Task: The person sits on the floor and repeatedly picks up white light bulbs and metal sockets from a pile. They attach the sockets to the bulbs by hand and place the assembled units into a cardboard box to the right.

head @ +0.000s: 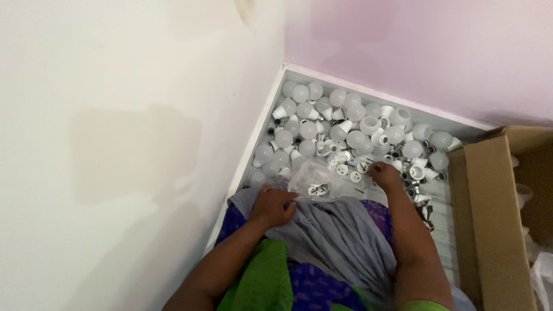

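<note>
A heap of white bulbs (345, 124) and loose bulb parts fills the floor corner ahead of me. My left hand (272, 206) rests on the grey cloth (340, 230) over my lap, its fingers closed on the edge of a clear plastic bag (314, 178) that holds small white parts. My right hand (385, 174) reaches forward to the near edge of the heap, fingertips pinched at a small white part (363, 167); whether it grips that part is unclear.
A white wall (127, 144) runs along my left and a pale pink wall (415, 52) stands behind the heap. An open cardboard box (489, 201) stands at my right, with clear plastic inside. The floor is light tile (443, 213).
</note>
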